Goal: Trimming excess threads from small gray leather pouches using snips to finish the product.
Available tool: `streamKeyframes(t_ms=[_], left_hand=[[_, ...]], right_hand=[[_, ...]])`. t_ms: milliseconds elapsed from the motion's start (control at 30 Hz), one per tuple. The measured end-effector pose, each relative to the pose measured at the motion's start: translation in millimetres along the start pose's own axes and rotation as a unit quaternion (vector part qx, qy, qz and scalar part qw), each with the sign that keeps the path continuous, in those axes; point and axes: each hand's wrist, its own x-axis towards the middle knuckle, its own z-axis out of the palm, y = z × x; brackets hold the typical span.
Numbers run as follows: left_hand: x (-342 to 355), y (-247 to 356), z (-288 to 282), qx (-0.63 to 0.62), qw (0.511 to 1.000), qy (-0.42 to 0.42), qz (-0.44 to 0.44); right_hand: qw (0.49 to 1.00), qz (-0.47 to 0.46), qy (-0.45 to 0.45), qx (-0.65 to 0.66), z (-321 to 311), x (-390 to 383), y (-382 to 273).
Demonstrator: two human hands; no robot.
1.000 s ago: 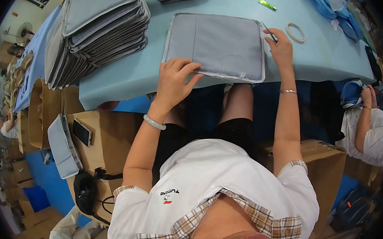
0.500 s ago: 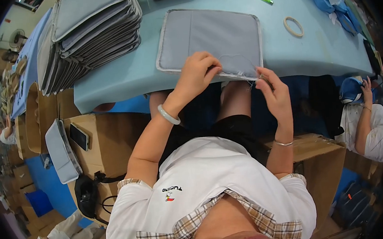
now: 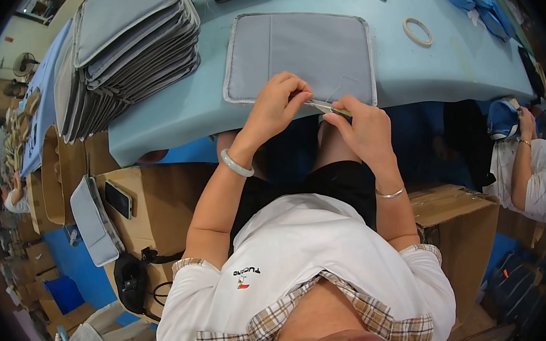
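Pouch (image 3: 302, 57), grey and flat, lies on the blue table (image 3: 171, 114) at 12 o'clock from the body, its near edge now worked by both hands at once. The left hand (image 3: 275, 105) is curled, fingertips pinched on that edge, and the right hand (image 3: 363, 127) is closed round a thin tool (image 3: 327, 106) whose tip is laid against the seam. Half a second ago the right hand was held low at 4 o'clock, off the pouch; it has since been raised to the edge, so trimming or seam work is judged begun.

Place: sewing workshop.
Signs: grey pouches (image 3: 126, 53) stacked on a blue table (image 3: 459, 70), cartons (image 3: 159, 200) beside it, a co-worker (image 3: 532, 161) seated nearby.
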Motion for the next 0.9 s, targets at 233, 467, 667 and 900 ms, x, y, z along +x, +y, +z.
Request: streamKeyframes(t_ms=[233, 467, 667, 900], left_hand=[[0, 1, 1, -0.015, 1.0, 0.016, 0.001], [0, 0, 2, -0.011, 1.0, 0.02, 0.011], [-14, 6, -11, -0.092, 0.995, 0.014, 0.036], [-47, 7, -19, 0.111, 0.975, -0.188, 0.038]], right_hand=[[1.0, -0.025, 0.018, -0.002, 4, 3, -2], [1.0, -0.002, 0.012, 0.004, 5, 5, -4], [0.997, 0.016, -0.02, 0.077, -13, -6, 6], [0.986, 0.075, 0.009, 0.146, -29, -31, 41]])
